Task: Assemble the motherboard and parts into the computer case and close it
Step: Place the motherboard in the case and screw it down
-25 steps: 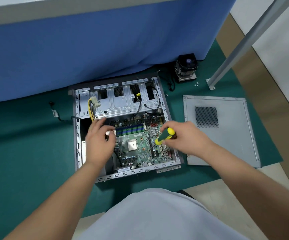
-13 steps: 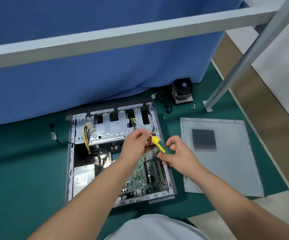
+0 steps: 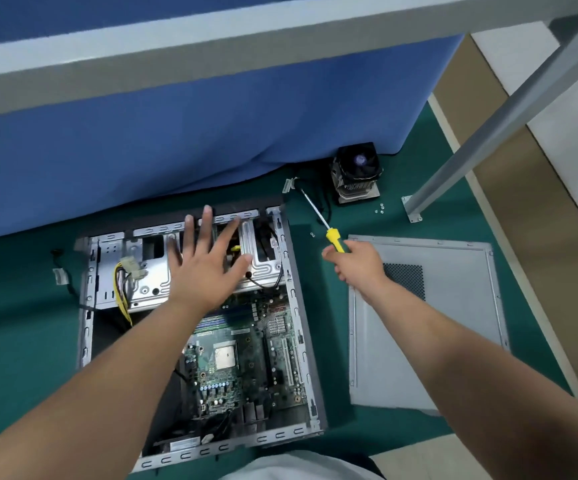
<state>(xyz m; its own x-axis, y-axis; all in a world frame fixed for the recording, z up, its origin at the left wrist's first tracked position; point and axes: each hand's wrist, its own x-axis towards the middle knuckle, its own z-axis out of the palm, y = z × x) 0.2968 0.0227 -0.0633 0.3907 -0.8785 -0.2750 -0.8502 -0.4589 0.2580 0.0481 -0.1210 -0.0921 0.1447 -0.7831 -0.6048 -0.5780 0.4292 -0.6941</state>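
The open computer case [image 3: 86,327] lies on a green mat with the green motherboard [image 3: 246,355] inside it. My left hand [image 3: 204,268] hovers with spread, straight fingers over the silver drive cage [image 3: 149,278] at the case's far end. My right hand [image 3: 356,265] grips the yellow-handled screwdriver [image 3: 332,237] to the right of the case, shaft pointing away toward the far left. The grey side panel [image 3: 453,306] lies flat on the right. A CPU cooler with fan [image 3: 356,171] stands beyond, by the blue cloth.
Small loose screws [image 3: 381,208] lie on the mat near a metal frame foot [image 3: 413,211]. A slanted grey leg rises at the right. A blue cloth [image 3: 190,133] hangs behind the case. A loose cable with a connector [image 3: 60,271] lies left of the case.
My right hand has carried the screwdriver out of the case to its right side. My left hand has let go of the screwdriver shaft, opened and spread over the drive cage. The camera has moved closer.
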